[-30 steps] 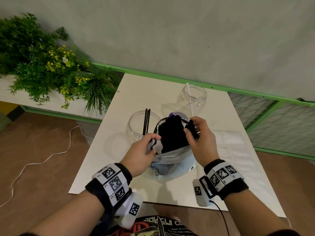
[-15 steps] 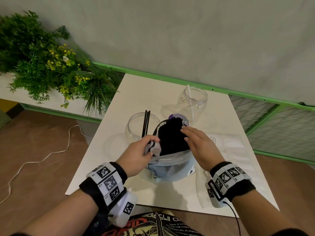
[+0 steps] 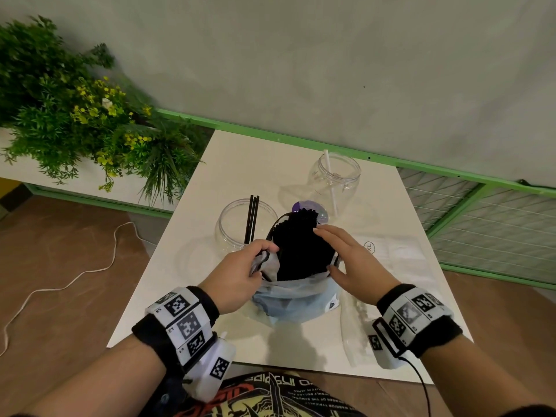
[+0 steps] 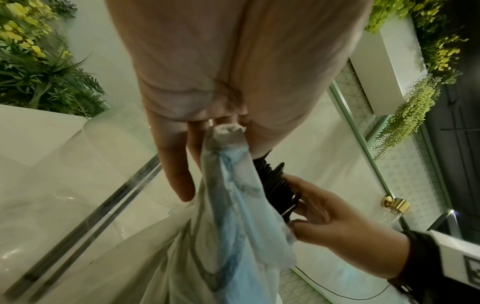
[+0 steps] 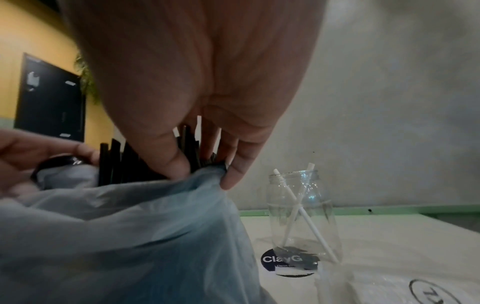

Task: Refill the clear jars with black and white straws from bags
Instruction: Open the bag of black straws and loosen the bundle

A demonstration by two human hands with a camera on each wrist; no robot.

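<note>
A pale blue plastic bag (image 3: 296,300) stands on the white table (image 3: 240,164) with a thick bundle of black straws (image 3: 301,248) sticking out of it. My left hand (image 3: 264,254) pinches the bag's gathered left edge (image 4: 226,131). My right hand (image 3: 326,251) lies against the bundle's right side with fingers straight, thumb at the bag's rim (image 5: 179,164). Left of the bag is a wide clear jar (image 3: 231,227) holding a few black straws (image 3: 252,218). Behind stands a narrower clear jar (image 3: 337,176) with white straws (image 5: 298,214) in it.
A flat clear bag (image 3: 394,254) marked XL lies on the table right of my right hand. A round dark label (image 5: 288,262) sits by the far jar's base. Plants (image 3: 75,115) border the left, a green wire fence (image 3: 481,212) the right. A white cable (image 3: 75,275) runs across the floor.
My right hand let go of the straw bundle's top and now lies straight-fingered along its right side. The left hand kept its pinch on the bag edge.
</note>
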